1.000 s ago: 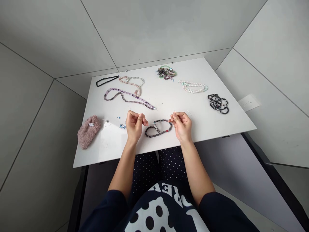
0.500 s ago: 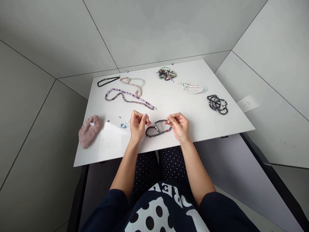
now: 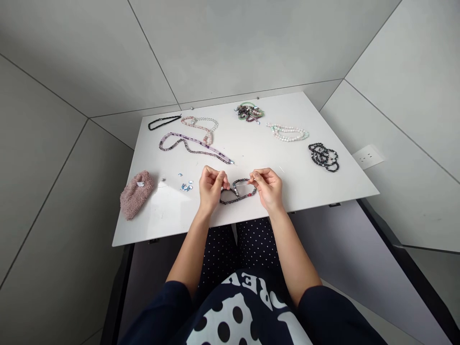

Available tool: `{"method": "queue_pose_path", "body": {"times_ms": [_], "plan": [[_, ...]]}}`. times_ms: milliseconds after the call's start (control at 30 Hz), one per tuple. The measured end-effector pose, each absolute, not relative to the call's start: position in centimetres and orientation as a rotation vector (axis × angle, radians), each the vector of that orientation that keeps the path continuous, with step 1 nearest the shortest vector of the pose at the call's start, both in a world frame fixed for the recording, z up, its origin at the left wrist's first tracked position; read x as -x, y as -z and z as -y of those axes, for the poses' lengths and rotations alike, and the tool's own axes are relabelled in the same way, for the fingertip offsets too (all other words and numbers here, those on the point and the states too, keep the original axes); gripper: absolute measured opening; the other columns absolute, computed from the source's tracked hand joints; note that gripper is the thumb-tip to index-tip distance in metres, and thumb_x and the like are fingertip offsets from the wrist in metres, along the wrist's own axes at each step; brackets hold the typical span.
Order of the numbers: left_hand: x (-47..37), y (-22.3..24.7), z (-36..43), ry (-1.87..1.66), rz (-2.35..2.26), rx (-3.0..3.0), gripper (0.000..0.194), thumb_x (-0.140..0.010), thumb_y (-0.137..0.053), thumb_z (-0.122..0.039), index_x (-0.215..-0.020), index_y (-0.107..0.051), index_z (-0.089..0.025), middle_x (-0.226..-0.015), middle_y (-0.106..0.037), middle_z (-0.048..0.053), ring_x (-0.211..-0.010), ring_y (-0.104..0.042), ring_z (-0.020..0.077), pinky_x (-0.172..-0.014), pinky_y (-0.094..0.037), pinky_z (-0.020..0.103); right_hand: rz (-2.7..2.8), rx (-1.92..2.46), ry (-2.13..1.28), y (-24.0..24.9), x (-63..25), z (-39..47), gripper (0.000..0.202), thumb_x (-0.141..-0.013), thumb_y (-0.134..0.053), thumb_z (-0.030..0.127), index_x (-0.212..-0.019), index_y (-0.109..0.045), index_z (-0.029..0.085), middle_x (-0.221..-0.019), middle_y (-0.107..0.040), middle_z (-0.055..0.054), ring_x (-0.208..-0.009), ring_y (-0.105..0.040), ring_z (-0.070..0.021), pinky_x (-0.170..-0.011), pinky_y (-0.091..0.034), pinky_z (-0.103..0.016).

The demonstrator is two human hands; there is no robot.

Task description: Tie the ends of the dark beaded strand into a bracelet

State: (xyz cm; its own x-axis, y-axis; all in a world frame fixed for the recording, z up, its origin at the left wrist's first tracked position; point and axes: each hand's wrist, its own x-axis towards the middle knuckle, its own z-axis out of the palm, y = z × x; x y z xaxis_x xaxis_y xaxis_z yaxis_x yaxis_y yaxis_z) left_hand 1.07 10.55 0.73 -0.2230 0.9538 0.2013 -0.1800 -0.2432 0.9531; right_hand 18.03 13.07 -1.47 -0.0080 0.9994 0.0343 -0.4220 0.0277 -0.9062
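Close to the table's front edge, my left hand is closed in a pinch of thumb and fingers. Facing it, my right hand pinches in the same way. A thin, pale thread runs between the two sets of fingertips; its ends are hidden in them. Just below lies a looped dark bead strand with one red bead and a few pale ones. My left fingers cover part of its left side. Whether the thread is joined to the strand I cannot tell.
On the white table, a purple-and-grey strand, a pink-and-clear strand, a pale strand and dark bracelets lie around. Blue-white scraps and a fuzzy pink pouch are at left. Walls enclose the back.
My left hand has shifted slightly right, nearer my right hand, which has hardly moved. The view has shifted a little. Both hands keep their pinch.
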Motion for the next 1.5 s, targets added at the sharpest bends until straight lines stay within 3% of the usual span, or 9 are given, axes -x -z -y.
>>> {"method": "queue_pose_path", "body": {"times_ms": [133,367,600,833,1067,1300,1500], "plan": [[-3.2,-0.7,-10.5,-1.536,-1.046,-1.125,0.033,-0.092,-0.065,-0.044,-0.083,-0.042,-0.022,-0.064,-0.06,-0.004,-0.049,-0.046,0.0067,-0.049,-0.039,0.021,1.08,0.851,-1.332,1.6,-17.8,-12.7,0.019,-0.081,-0.078,0.037,-0.087,-0.07,0.021,-0.077,-0.073,-0.001,-0.064,-0.068,-0.0135,-0.071,-0.062,-0.034],[-5.0,-0.2,-10.1,-1.474,-1.092,-1.078,0.03,-0.093,-0.062,-0.048,-0.089,-0.045,-0.023,-0.07,-0.048,-0.005,-0.063,-0.047,0.0095,-0.061,-0.042,0.024,1.287,0.867,-1.003,2.1,-17.1,-12.3,0.01,-0.087,-0.072,0.032,-0.092,-0.074,0.024,-0.087,-0.073,-0.003,-0.071,-0.071,-0.0161,-0.068,-0.062,-0.033],[-6.0,-0.3,-9.6,-1.378,-1.131,-1.16,0.029,-0.09,-0.066,-0.044,-0.107,-0.055,-0.022,-0.068,-0.043,-0.005,-0.06,-0.043,0.0104,-0.057,-0.038,0.024,1.263,0.936,-0.82,2.7,-16.4,-12.0,0.019,-0.085,-0.074,0.026,-0.101,-0.065,0.026,-0.087,-0.073,-0.001,-0.081,-0.074,-0.0171,-0.076,-0.064,-0.034],[-6.8,-0.6,-10.3,-1.441,-1.092,-1.136,0.029,-0.086,-0.071,-0.043,-0.092,-0.054,-0.02,-0.066,-0.045,-0.005,-0.058,-0.042,0.0087,-0.055,-0.037,0.022,1.177,0.882,-0.784,2.4,-16.3,-11.7,0.028,-0.085,-0.073,0.023,-0.093,-0.046,0.027,-0.082,-0.071,0.002,-0.074,-0.073,-0.0144,-0.07,-0.064,-0.03],[-7.3,-0.6,-10.6,-1.463,-1.25,-1.161,0.033,-0.089,-0.067,-0.047,-0.081,-0.05,-0.02,-0.065,-0.047,-0.005,-0.056,-0.04,0.0084,-0.054,-0.034,0.022,1.196,0.889,-0.734,2.8,-16.2,-11.8,0.033,-0.085,-0.072,0.024,-0.088,-0.04,0.026,-0.082,-0.072,0.001,-0.073,-0.073,-0.0151,-0.067,-0.062,-0.031],[-6.5,-1.3,-10.8,-1.499,-1.058,-0.833,0.042,-0.094,-0.05,-0.061,-0.089,-0.06,-0.02,-0.061,-0.036,-0.004,-0.055,-0.036,0.0101,-0.055,-0.037,0.023,1.174,0.844,-0.796,2.0,-16.4,-11.8,0.03,-0.084,-0.074,0.024,-0.093,-0.045,0.026,-0.081,-0.073,0.002,-0.07,-0.073,-0.0151,-0.067,-0.064,-0.032],[-5.0,-2.6,-11.3,-1.514,-0.835,-0.561,0.037,-0.092,-0.055,-0.058,-0.092,-0.06,-0.021,-0.063,-0.036,-0.003,-0.055,-0.033,0.01,-0.053,-0.039,0.023,1.122,0.874,-1.003,1.2,-16.7,-11.6,0.027,-0.082,-0.076,0.031,-0.087,-0.049,0.025,-0.075,-0.071,0.003,-0.062,-0.069,-0.013,-0.063,-0.062,-0.03]]}}
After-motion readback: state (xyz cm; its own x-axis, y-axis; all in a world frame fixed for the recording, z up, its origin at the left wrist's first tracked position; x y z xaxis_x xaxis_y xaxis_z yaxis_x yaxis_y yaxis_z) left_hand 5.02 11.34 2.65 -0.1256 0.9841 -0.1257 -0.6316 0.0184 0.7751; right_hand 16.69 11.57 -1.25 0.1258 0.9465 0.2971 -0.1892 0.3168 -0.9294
